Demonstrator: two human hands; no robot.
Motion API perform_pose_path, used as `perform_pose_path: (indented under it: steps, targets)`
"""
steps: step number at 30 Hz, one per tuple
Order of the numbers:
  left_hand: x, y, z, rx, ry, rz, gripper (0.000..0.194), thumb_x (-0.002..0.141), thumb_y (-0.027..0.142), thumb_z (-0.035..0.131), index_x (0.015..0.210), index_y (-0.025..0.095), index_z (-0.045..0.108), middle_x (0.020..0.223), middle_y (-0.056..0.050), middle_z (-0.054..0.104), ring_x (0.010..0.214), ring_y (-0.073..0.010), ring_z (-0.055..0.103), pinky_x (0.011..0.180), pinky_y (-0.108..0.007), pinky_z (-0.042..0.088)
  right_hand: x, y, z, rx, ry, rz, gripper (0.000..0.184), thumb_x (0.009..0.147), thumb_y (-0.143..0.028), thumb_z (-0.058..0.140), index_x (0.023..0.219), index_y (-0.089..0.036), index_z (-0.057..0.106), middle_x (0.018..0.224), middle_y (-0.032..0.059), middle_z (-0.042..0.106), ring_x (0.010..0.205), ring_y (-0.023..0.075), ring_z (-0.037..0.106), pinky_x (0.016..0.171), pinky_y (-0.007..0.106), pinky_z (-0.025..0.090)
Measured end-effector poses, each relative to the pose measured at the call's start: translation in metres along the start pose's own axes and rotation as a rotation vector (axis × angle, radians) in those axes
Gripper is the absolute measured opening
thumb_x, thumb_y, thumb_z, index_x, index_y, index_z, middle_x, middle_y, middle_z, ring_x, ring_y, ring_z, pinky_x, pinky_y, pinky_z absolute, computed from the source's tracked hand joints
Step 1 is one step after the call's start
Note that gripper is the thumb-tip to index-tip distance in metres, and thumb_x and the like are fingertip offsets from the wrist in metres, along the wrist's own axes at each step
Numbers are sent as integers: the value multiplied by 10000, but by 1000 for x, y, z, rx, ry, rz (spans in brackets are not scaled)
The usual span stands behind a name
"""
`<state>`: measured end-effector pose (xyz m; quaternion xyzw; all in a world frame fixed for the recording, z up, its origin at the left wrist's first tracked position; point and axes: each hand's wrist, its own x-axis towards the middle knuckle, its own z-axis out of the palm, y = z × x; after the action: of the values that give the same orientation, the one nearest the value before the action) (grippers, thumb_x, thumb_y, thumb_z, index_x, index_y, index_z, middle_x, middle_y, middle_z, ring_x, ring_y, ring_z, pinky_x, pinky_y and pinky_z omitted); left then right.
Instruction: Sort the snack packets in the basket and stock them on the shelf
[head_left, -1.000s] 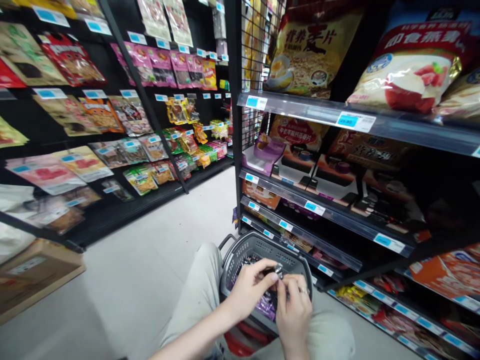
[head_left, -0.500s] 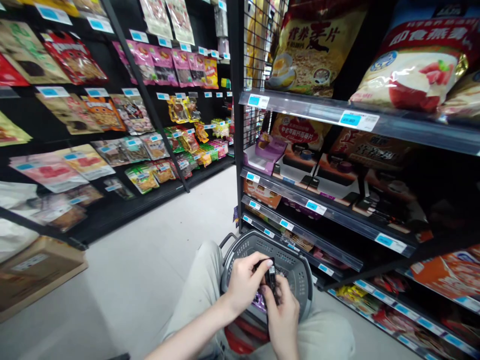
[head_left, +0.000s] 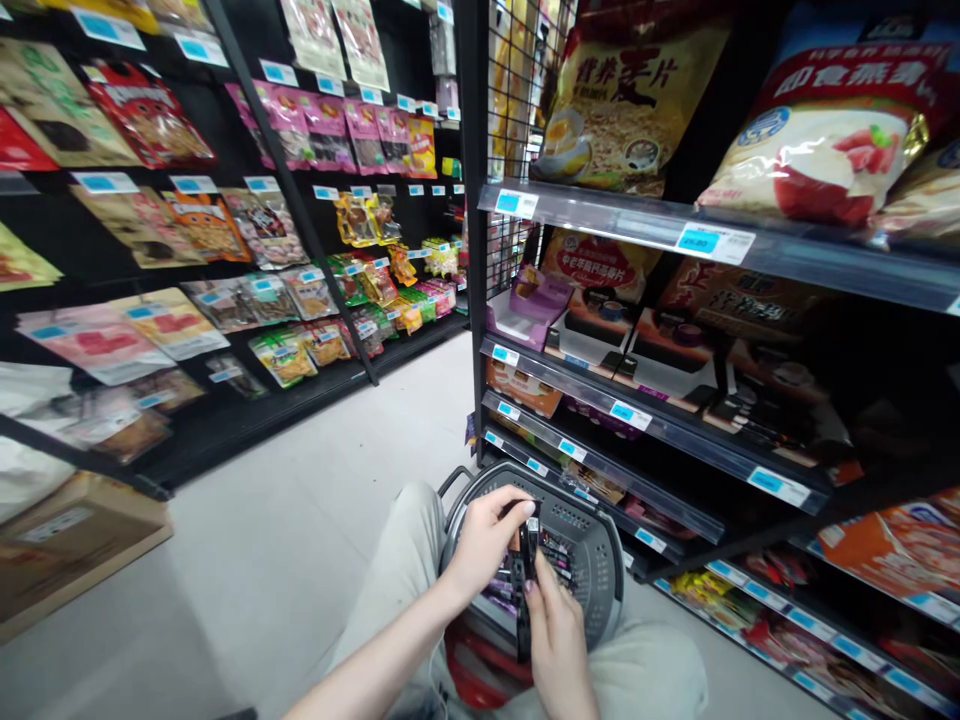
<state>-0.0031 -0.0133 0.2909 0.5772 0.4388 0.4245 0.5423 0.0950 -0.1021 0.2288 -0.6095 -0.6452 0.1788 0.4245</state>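
Note:
My left hand [head_left: 484, 545] is closed, its thumb and fingers pinching the upper end of some slim black stick packets [head_left: 519, 590]. Lower down, my right hand [head_left: 556, 630] grips the same packets from the right side. They stand nearly upright over a grey plastic basket [head_left: 604, 550] between my legs. Inside the basket lie several more dark and purple stick packets [head_left: 559, 565], partly covered by my hands. How many packets I hold I cannot tell.
Shelving [head_left: 615, 220] with oat bags and open cartons rises close on the right. Hanging snack bags [head_left: 322, 130] fill the rack at left. A cardboard box [head_left: 82, 540] stands on the floor at lower left. A red basket handle or strap [head_left: 472, 680] shows near my lap.
My right hand has moved slightly down, and my left hand slightly up. More of the black packets now shows between them, and more of the basket's contents is visible.

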Motion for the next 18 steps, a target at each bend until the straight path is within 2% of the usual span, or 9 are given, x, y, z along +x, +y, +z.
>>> perform_pose_path:
  steps: [5,8,11,15,18]
  targets:
    - [3,0,-1,-52,86,67,202,703,306,519,708,121,599,641,-16,576,602,-115,520,562,-196,409,2,-2,3,13,79,84,338,811,-219,383,1138,-167,449,1069,69,568,957,168,539,761,281,470]
    - [3,-3,-1,-146,138,30,234,701,327,521,765,116,600,642,-22,593,581,-125,540,571,-223,429,5,-12,2,-147,173,21,318,809,-253,391,1097,-150,480,998,90,602,899,186,569,690,275,488]
    - [4,-7,-3,-137,204,10,260,703,340,520,794,110,600,630,-27,601,572,-127,540,545,-216,423,8,-19,-1,-313,255,-78,319,824,-241,359,1101,-127,467,950,117,612,860,199,581,659,284,484]
    - [7,-14,-12,-166,233,-18,276,697,350,529,805,106,598,687,-38,618,641,-140,555,580,-217,418,11,-16,-8,-508,200,-143,299,826,-174,345,1097,-149,470,923,106,615,823,194,585,676,304,469]
    - [9,-18,-19,-213,195,-51,276,696,351,532,813,108,595,716,-42,623,661,-140,559,583,-214,414,12,-7,-11,-517,121,-192,278,832,-186,342,1070,-158,484,869,87,619,785,174,593,637,276,480]
